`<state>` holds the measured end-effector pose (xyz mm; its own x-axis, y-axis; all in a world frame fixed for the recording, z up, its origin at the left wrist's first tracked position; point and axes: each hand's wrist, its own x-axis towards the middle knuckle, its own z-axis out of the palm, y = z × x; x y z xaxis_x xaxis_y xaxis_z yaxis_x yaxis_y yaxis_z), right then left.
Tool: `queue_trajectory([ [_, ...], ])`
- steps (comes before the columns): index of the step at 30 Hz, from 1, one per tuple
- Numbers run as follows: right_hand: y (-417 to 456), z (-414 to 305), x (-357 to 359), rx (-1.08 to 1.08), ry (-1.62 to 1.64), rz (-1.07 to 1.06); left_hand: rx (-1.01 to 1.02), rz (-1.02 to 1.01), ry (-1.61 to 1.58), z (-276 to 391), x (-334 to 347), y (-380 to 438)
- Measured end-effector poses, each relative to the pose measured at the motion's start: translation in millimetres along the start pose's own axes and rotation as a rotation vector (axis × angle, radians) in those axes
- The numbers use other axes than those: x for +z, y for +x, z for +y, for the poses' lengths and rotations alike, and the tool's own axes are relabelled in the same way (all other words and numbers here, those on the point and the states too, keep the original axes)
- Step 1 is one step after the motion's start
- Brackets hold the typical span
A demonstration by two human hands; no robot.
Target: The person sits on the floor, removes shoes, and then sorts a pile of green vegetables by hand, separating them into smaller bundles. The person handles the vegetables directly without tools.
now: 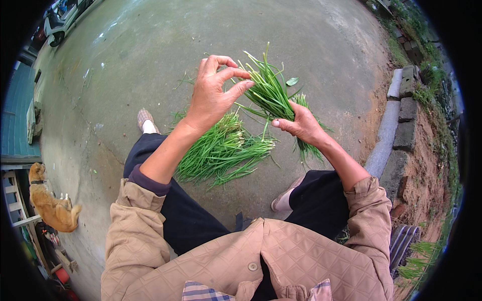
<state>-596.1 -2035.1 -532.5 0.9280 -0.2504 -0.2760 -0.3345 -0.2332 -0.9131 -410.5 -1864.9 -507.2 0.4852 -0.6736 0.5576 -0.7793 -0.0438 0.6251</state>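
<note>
My right hand (pixel 305 122) is closed around a bunch of green garlic chives (pixel 269 88), held above the ground with the pale cut ends pointing up and left. At those ends is my left hand (pixel 220 81), its thumb and forefinger nearly meeting; whether a stalk lies between them cannot be told. Below, between my feet, a loose heap of the same chives (pixel 222 150) lies on the concrete. Another small bundle (pixel 308 148) shows beneath my right hand, partly hidden by it.
A tan dog (pixel 52 203) lies at the left. Concrete blocks (pixel 404 128) edge a soil bed on the right. A white scooter (pixel 60 22) stands at the upper left. A single leaf (pixel 292 81) and stray blades lie on the concrete ground (pixel 150 67).
</note>
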Motion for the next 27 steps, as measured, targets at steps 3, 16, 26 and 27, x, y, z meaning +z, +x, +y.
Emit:
queue_trajectory([
  [3, 0.7, 2.0, 1.6, -0.025, -0.058, 0.011, 0.014, -0.027, 0.008, -5.4, 5.7, -3.9],
  [16, 2.9, 11.9, -1.6, -0.161, -0.309, 0.167, -0.086, 0.317, 0.134, -29.7, -33.9, 14.5],
  [26, 9.0, 17.4, -0.3, -0.198, -0.544, 0.243, -0.08, 0.022, 0.088, -6.6, -11.8, -1.5],
  [27, 9.8, 19.1, 0.0, -0.202, -0.533, 0.247, -0.062, 0.004, 0.095, -5.8, -8.2, -2.5],
])
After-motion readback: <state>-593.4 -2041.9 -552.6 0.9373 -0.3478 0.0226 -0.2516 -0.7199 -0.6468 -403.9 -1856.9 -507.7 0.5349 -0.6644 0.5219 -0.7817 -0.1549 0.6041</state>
